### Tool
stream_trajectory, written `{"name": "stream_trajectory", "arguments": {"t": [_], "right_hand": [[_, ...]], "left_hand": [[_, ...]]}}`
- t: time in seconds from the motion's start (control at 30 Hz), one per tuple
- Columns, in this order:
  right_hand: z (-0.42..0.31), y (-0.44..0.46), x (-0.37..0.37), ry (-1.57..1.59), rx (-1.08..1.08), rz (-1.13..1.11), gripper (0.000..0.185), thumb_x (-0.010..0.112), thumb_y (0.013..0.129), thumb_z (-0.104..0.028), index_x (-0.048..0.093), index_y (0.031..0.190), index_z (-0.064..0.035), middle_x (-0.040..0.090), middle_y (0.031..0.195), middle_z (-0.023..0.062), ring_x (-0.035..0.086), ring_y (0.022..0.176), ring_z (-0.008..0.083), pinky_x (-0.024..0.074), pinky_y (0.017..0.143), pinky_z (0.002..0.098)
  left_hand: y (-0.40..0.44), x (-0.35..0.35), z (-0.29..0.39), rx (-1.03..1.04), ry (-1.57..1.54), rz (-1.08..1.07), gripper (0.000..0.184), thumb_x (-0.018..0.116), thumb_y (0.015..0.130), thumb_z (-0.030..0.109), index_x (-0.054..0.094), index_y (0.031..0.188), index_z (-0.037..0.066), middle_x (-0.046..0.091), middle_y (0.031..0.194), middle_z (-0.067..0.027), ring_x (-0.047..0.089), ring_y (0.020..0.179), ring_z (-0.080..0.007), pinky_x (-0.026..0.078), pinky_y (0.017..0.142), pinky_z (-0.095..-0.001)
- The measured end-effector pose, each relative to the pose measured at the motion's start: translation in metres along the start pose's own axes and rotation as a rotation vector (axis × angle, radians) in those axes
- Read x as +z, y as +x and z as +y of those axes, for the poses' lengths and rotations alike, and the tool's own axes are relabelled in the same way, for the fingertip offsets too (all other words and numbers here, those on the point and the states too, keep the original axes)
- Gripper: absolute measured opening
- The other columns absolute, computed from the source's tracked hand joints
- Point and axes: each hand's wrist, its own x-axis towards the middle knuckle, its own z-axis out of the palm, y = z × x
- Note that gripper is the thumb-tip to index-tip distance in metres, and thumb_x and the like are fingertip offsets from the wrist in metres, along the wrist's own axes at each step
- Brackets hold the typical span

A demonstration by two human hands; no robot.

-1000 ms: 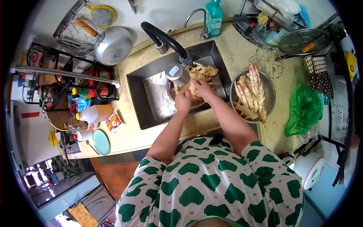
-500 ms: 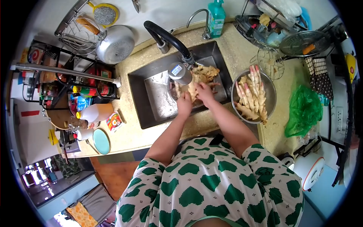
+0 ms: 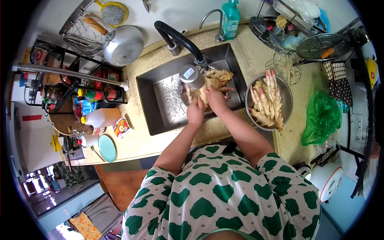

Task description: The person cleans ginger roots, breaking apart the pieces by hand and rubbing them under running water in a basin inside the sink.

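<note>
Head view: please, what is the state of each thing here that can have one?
Tap, arched over the sink; flow unclear
Ginger, heaped in the sink
Left hand, fingers curled at the ginger; grip unclear
Right hand, likewise
Metal bowl, upright, holding pink-tipped ginger
Green bag, crumpled
Green bottle, upright

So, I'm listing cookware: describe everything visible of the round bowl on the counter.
The round bowl is grey and shiny, apparently metal, with a thin rim. It sits upright on the counter, right of the sink, holding pale, knobbly roots that look like ginger; pink shoots reach past its far rim. Neither left hand nor right hand touches it.
</note>
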Motion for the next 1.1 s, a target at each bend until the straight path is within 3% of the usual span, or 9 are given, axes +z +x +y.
{"name": "stream_trajectory", "arguments": {"t": [0.2, 0.27, 0.47, 0.63, 0.87, 0.9, 1.0, 1.03, 1.1], "right_hand": [[0.01, 0.005, -0.002, 0.211, 0.221, -0.028, 0.031, 0.047, 0.097, -0.03, 0.061, 0.099, -0.0019, 0.066, 0.086, 0.019, 0.062, 0.084, 0.0374, 0.0472, 0.075, 0.0417], [0.009, -0.01, 0.011, 0.103, 0.002, 0.018, 0.025, 0.05, 0.095, -0.025, 0.058, 0.1, -0.0008, 0.064, 0.09, 0.0214, 0.062, 0.085, 0.0388, 0.0468, 0.075, 0.0435], [0.008, 0.0, -0.006, 0.148, 0.104, -0.058, 0.026, 0.047, 0.095, -0.021, 0.059, 0.095, 0.0015, 0.064, 0.085, 0.0221, 0.062, 0.082, 0.0392, 0.0478, 0.071, 0.0435], [-0.014, -0.01, -0.011, 0.028, -0.03, -0.127, 0.037, 0.056, 0.093, -0.019, 0.043, 0.126, -0.0086, 0.065, 0.083, 0.0231, 0.063, 0.079, 0.04, 0.0488, 0.068, 0.0435], [0.026, 0.009, 0.013, 0.239, -0.058, 0.107, 0.025, 0.054, 0.095, -0.018, 0.045, 0.117, -0.0089, 0.065, 0.078, 0.017, 0.065, 0.068, 0.033, 0.0484, 0.061, 0.0411], [0.01, 0.005, -0.002, 0.277, 0.058, -0.038, 0.025, 0.055, 0.094, -0.021, 0.047, 0.114, -0.0069, 0.065, 0.081, 0.0175, 0.065, 0.071, 0.0328, 0.0483, 0.062, 0.0397], [-0.009, -0.004, -0.006, 0.118, -0.018, -0.008, 0.026, 0.056, 0.094, -0.024, 0.05, 0.11, -0.0043, 0.065, 0.081, 0.0178, 0.064, 0.075, 0.0339, 0.0483, 0.064, 0.0399], [-0.017, -0.004, -0.011, 0.127, 0.047, -0.015, 0.032, 0.055, 0.094, -0.028, 0.051, 0.105, 0.0018, 0.064, 0.086, 0.0247, 0.061, 0.08, 0.0449, 0.048, 0.07, 0.0479], [-0.011, 0.01, -0.008, 0.142, 0.192, 0.017, 0.033, 0.052, 0.095, -0.029, 0.053, 0.105, 0.0022, 0.065, 0.087, 0.0244, 0.061, 0.082, 0.0446, 0.0479, 0.071, 0.0476]], "left_hand": [[0.004, 0.009, -0.012, -0.012, -0.175, -0.017, 0.032, 0.048, 0.096, 0.027, 0.058, 0.089, -0.002, 0.06, 0.077, -0.0245, 0.058, 0.07, -0.0398, 0.045, 0.065, -0.0429], [0.005, 0.013, -0.024, -0.033, -0.216, -0.001, 0.032, 0.047, 0.096, 0.027, 0.059, 0.086, -0.001, 0.06, 0.073, -0.0237, 0.059, 0.068, -0.0417, 0.046, 0.063, -0.0443], [-0.009, 0.0, -0.009, 0.065, 0.045, -0.003, 0.029, 0.049, 0.095, 0.027, 0.06, 0.089, 0.0, 0.061, 0.076, -0.0258, 0.059, 0.073, -0.0439, 0.046, 0.064, -0.047], [-0.002, -0.004, -0.015, 0.099, 0.101, 0.011, 0.025, 0.052, 0.094, 0.023, 0.059, 0.086, 0.001, 0.06, 0.073, -0.025, 0.059, 0.07, -0.044, 0.046, 0.06, -0.0465], [-0.007, -0.002, -0.015, 0.097, -0.026, -0.011, 0.028, 0.053, 0.095, 0.023, 0.057, 0.083, -0.002, 0.058, 0.069, -0.0228, 0.056, 0.062, -0.0374, 0.045, 0.059, -0.0405], [-0.005, 0.0, -0.02, 0.084, -0.04, -0.017, 0.027, 0.052, 0.095, 0.023, 0.057, 0.085, -0.002, 0.059, 0.069, -0.0227, 0.056, 0.062, -0.0366, 0.046, 0.06, -0.04], [-0.002, -0.002, -0.019, 0.158, -0.017, -0.027, 0.027, 0.052, 0.096, 0.024, 0.058, 0.087, -0.001, 0.059, 0.07, -0.0223, 0.056, 0.062, -0.0359, 0.046, 0.061, -0.0398], [-0.002, -0.001, -0.018, 0.164, -0.012, -0.034, 0.027, 0.051, 0.096, 0.024, 0.057, 0.087, -0.001, 0.059, 0.07, -0.0219, 0.055, 0.061, -0.0345, 0.046, 0.061, -0.0395], [-0.004, 0.001, -0.016, 0.178, 0.003, -0.047, 0.028, 0.051, 0.096, 0.024, 0.056, 0.087, -0.001, 0.058, 0.069, -0.0211, 0.053, 0.059, -0.0317, 0.045, 0.06, -0.0388]]}}
